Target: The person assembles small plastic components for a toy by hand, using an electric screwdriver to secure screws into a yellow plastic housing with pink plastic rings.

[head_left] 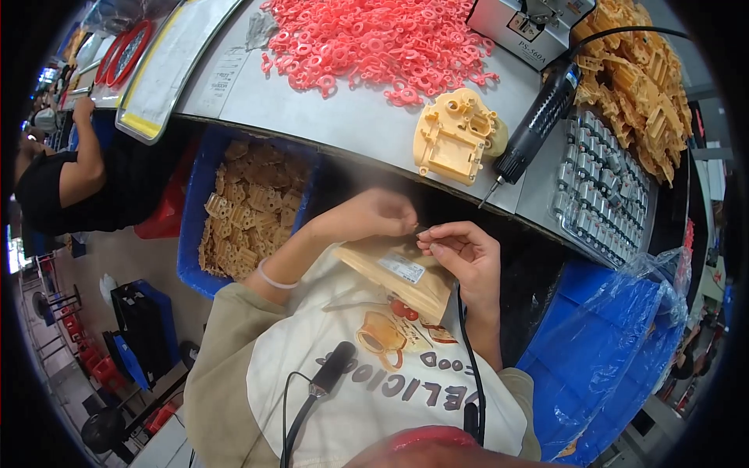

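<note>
In front of my chest, a tan paper packet (367, 269) with a white label lies tilted just below my hands. My left hand (382, 212) is over the packet's upper edge; motion smears its fingers, so their grip is unclear. Thumb and forefinger of my right hand (468, 253) pinch together at the packet's upper right corner, close to the left fingertips. A small dark thing shows at that pinch, too small to name. On the bench edge beyond my hands sits a yellow plastic housing (451, 144) with molded cavities.
A black electric screwdriver (538, 117) lies on the bench, its bit past the edge. Pink plastic parts (367, 47) are heaped behind. Right of it stand a tray of small motors (601, 191) and piled yellow parts (636, 86). A blue bin (191, 226) holds more yellow parts.
</note>
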Available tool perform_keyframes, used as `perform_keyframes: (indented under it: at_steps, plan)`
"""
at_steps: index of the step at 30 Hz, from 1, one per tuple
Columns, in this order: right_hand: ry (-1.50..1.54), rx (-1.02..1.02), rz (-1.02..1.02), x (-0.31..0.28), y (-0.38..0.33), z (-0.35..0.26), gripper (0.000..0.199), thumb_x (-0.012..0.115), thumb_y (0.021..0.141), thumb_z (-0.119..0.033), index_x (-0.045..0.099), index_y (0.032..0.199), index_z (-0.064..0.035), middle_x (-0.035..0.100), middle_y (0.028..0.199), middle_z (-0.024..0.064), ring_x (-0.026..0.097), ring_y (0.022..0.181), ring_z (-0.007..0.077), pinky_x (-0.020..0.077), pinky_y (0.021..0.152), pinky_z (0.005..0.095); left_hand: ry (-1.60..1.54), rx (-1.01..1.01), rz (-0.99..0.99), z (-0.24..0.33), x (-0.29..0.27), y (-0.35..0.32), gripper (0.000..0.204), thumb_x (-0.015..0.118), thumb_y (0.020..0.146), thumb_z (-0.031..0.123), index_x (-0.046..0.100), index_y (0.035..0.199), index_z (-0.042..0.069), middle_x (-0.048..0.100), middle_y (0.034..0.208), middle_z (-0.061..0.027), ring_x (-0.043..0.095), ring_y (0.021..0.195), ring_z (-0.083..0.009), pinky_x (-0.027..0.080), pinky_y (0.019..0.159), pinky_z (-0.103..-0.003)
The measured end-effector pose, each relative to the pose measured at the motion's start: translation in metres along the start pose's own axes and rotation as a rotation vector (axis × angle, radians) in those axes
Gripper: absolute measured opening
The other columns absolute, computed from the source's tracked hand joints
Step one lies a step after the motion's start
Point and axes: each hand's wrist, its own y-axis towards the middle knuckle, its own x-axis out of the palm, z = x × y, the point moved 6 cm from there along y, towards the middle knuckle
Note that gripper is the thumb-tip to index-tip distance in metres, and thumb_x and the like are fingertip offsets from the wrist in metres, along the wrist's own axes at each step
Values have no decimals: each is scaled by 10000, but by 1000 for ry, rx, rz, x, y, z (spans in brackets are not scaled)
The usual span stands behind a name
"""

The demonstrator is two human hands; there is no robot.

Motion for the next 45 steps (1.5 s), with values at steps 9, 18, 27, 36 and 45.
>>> perform_keyframes:
  at_steps: [9, 18, 27, 36, 45]
  plan:
    - [-50, -94, 76, -2, 0, 4, 197, 566, 789, 138, 575, 972, 67, 633, 964, 165, 653, 866, 214, 540, 778, 293, -112, -129, -209, -3, 31, 14, 185, 560, 783, 156, 604, 871, 0, 540, 741, 11, 431, 642, -48, 352, 595, -184]
    - [-130, -106, 200, -18, -4, 13, 211, 563, 788, 141, 560, 989, 75, 628, 983, 174, 648, 883, 210, 525, 811, 286, -198, -129, -241, -12, 41, 19, 180, 528, 817, 166, 595, 830, -1, 470, 675, 23, 367, 584, -48, 301, 549, -194]
    - [-164, -96, 259, -22, 1, 23, 214, 572, 807, 121, 547, 1014, 75, 621, 1051, 192, 639, 928, 208, 510, 841, 282, -420, -131, -114, -28, 48, 30, 144, 529, 829, 166, 562, 818, 26, 427, 658, 30, 341, 573, -46, 272, 528, -205]
    - [-233, -82, 244, -31, 2, 33, 201, 560, 826, 100, 539, 1025, 79, 609, 1078, 189, 627, 969, 214, 486, 879, 288, -460, -118, -73, -34, 48, 36, 126, 529, 808, 149, 547, 823, 26, 431, 665, 19, 357, 586, -57, 283, 531, -201]
    - [-518, -212, 253, -32, 2, 30, 191, 506, 867, 76, 562, 1050, 72, 626, 1068, 156, 631, 958, 192, 480, 867, 275, -459, -110, -17, -35, 45, 41, 187, 553, 810, 142, 594, 907, -12, 497, 691, -8, 409, 615, -71, 329, 558, -204]
